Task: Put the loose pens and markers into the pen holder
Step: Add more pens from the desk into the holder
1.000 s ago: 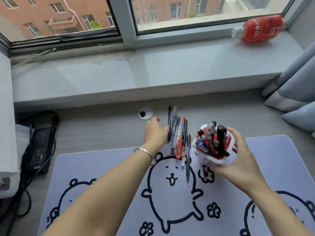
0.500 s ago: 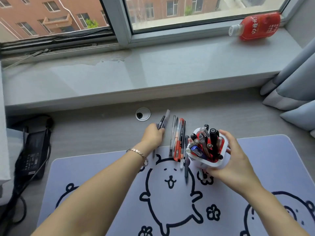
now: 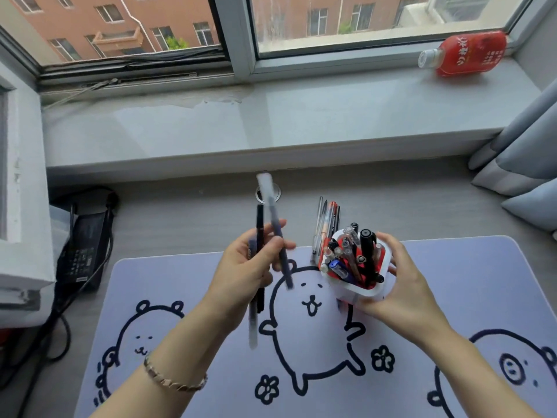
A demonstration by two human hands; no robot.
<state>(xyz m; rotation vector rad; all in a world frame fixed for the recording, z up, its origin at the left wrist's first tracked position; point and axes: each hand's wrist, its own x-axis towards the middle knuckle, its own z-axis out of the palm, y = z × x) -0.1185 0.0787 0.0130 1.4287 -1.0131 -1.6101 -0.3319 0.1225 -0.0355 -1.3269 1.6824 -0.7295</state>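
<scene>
My left hand (image 3: 247,267) is raised above the desk mat and grips a few pens (image 3: 272,218): a black one, a blue-barrelled one with a clear cap, and a third blurred one pointing down. My right hand (image 3: 401,285) holds the white and red pen holder (image 3: 366,292), tilted toward me and crowded with several pens and markers. Just behind the holder, a small row of loose pens (image 3: 327,218) lies on the desk, partly hidden by the holder.
A lilac desk mat (image 3: 452,297) with bear drawings covers the near desk. A cable grommet (image 3: 275,193) sits behind the held pens. A black power adapter (image 3: 84,245) with cables lies at left. A red bottle (image 3: 470,52) lies on the windowsill; curtains (image 3: 524,158) hang at right.
My left hand closed on a few pens from the left side of the row and lifted them off the desk toward me. The holder stayed in my right hand.
</scene>
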